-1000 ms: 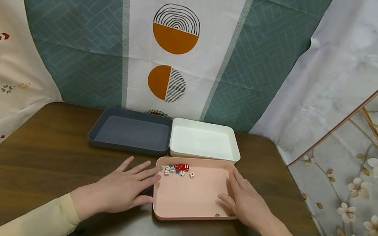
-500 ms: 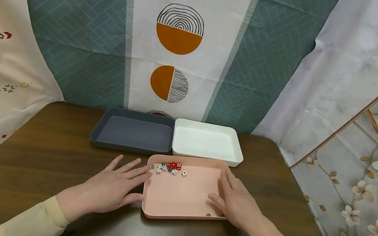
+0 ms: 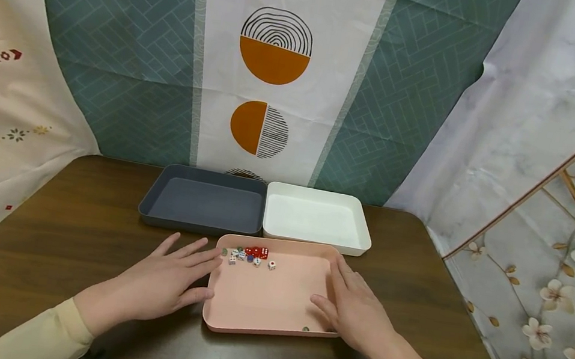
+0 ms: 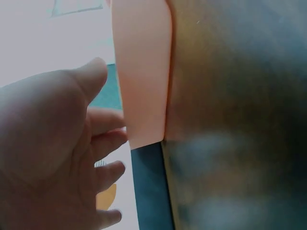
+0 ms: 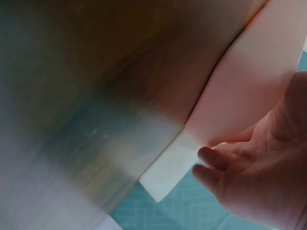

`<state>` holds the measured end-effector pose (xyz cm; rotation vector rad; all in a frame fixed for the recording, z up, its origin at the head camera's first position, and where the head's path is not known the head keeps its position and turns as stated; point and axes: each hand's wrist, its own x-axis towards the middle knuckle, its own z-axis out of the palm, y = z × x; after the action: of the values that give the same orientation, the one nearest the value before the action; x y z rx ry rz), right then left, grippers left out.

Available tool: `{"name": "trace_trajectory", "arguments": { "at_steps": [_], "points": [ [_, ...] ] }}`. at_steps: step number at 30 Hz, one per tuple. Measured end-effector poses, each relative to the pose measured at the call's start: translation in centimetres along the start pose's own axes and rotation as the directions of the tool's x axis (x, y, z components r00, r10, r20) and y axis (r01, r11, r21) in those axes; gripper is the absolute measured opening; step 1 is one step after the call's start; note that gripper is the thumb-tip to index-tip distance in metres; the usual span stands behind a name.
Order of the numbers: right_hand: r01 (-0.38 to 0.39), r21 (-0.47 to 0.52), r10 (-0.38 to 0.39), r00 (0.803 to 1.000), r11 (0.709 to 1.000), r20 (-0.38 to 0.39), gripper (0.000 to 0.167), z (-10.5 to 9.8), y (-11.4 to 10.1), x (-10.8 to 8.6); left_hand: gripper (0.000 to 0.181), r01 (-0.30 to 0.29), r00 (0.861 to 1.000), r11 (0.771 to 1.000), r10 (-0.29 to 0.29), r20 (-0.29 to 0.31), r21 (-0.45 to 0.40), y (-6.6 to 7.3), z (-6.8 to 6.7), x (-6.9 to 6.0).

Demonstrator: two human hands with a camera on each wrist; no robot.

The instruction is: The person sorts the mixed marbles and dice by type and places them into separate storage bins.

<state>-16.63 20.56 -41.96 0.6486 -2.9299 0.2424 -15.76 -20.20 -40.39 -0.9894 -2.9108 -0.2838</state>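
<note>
A shallow pink tray (image 3: 272, 299) lies on the table between both hands. Red dice (image 3: 264, 253), white dice (image 3: 272, 265) and tiny green and blue pieces gather at its far left corner. One small greenish piece (image 3: 306, 329), its kind unclear, sits near the front wall. My left hand (image 3: 160, 278) has its fingers spread and straight, tips at the tray's left rim. Along the right rim lies my right hand (image 3: 358, 304), fingers extended and thumb over the inside. Each wrist view shows the tray's outer wall (image 4: 144, 72) beside the hand.
Behind the pink tray stand a dark blue-grey tray (image 3: 205, 202) and a white tray (image 3: 315, 216), side by side. The brown wooden table (image 3: 69, 223) ends at a patterned cloth backdrop (image 3: 141, 51). More cloth hangs at both sides.
The pink tray has slid left across the table with the dice in it, and both hands have moved left along with it. The two rear trays stay put.
</note>
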Motion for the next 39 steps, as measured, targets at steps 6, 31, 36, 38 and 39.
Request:
{"name": "trace_trajectory", "arguments": {
  "at_steps": [6, 31, 36, 38, 39],
  "points": [
    [-0.021, -0.180, -0.006, 0.990, 0.984, -0.144, 0.080, -0.3, 1.1, 0.0, 0.055, 0.123, 0.981, 0.989, -0.109, -0.163, 0.079, 0.4, 0.7, 0.4],
    [0.059, -0.170, -0.091, 0.977, 0.984, -0.193, 0.030, 0.1, 1.5, 0.8, 0.018, 0.203, 0.949, 0.971, -0.165, -0.268, 0.122, 0.4, 1.7, 2.3],
    [0.063, -0.121, -0.086, 0.978, 0.991, -0.190, 0.015, 0.3, 1.2, 0.7, 0.028, 0.210, 0.946, 0.970, -0.169, -0.276, 0.126, 0.1, 1.9, 2.3],
    [0.067, -0.114, -0.089, 0.975, 0.991, -0.202, 0.016, 0.3, 1.0, 0.8, 0.032, 0.212, 0.945, 0.968, -0.169, -0.281, 0.133, 0.0, 2.0, 2.4],
    [0.072, -0.117, -0.095, 0.973, 0.991, -0.209, 0.019, 0.4, 1.1, 0.8, 0.034, 0.212, 0.944, 0.968, -0.167, -0.284, 0.136, 0.0, 2.0, 2.4]
  ]
}}
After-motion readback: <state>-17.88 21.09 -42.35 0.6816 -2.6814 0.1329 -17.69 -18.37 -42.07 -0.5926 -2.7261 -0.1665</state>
